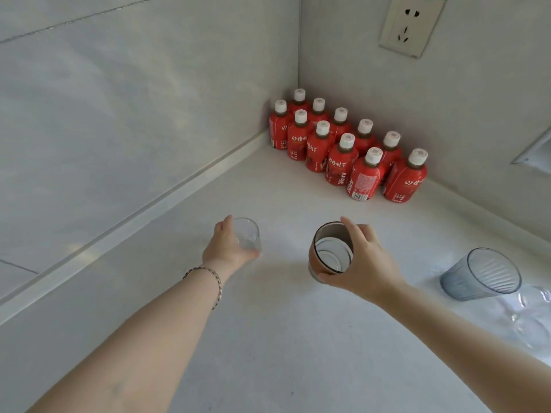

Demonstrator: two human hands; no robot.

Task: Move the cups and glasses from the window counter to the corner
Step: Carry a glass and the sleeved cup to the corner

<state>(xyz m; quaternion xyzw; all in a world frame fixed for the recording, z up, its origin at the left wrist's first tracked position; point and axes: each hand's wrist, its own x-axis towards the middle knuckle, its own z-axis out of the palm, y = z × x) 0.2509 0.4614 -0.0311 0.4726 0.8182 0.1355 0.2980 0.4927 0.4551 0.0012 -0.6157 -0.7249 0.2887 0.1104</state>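
My left hand [228, 248] grips a small clear glass [249, 234] from its left side, low over the white counter [268, 338]. My right hand [362, 263] holds a brown cup with a pale inside [329, 251], thumb on the near side and fingers over the far rim, tilted toward me. A ribbed blue-grey glass [483, 275] stands on the counter at the right. More clear glassware [527, 320] shows just in front of it at the right edge, its shape hard to make out.
Several red juice bottles with white caps [343, 147] stand in rows in the corner against both walls. A wall socket [411, 25] sits high on the right wall. A raised ledge [149, 210] runs along the left wall.
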